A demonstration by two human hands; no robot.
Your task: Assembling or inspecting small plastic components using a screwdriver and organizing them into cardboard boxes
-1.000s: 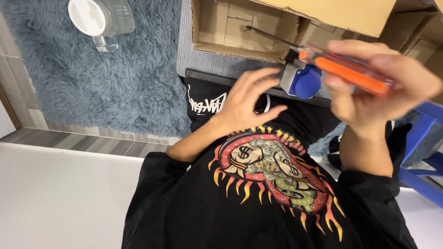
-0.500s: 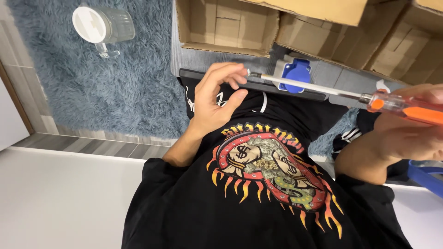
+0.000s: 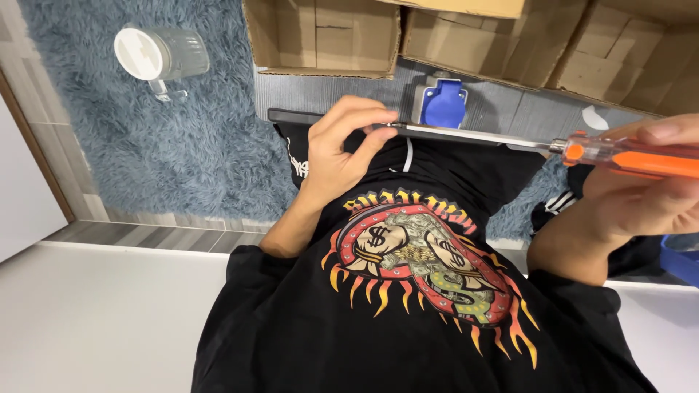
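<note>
Screwdriver point(image 3: 510, 140) — long steel shaft, clear-and-orange handle — lies nearly level across the upper middle of the view, above the lap of the person's black printed shirt point(image 3: 415, 291). Right hand point(image 3: 648, 196) is wrapped closed round the handle at the right edge of view, thumb on top. Left hand point(image 3: 342, 156) has thumb and forefinger pinched at the shaft's tip; whether a small screw or bit sits between the fingertips can't be told, too small to see.

Just behind the shaft: a dark flat bar point(image 3: 306, 116) along the edge of a grey ribbed mat point(image 3: 502, 109), w/ a blue socket cover point(image 3: 443, 103) on it. Beyond that, 3 open cardboard boxes point(image 3: 324, 36) along the top edge. Top-left corner: a clear lidded jug point(image 3: 160, 54) lying on a blue shaggy rug point(image 3: 145, 138). Pale floor point(image 3: 102, 320) at lower left.

Risk, as I judge it: the tip is right against bare fingertips — a push or twist from the right hand could jab them, and anything tiny pinched there could drop into the rug's pile & get lost.
</note>
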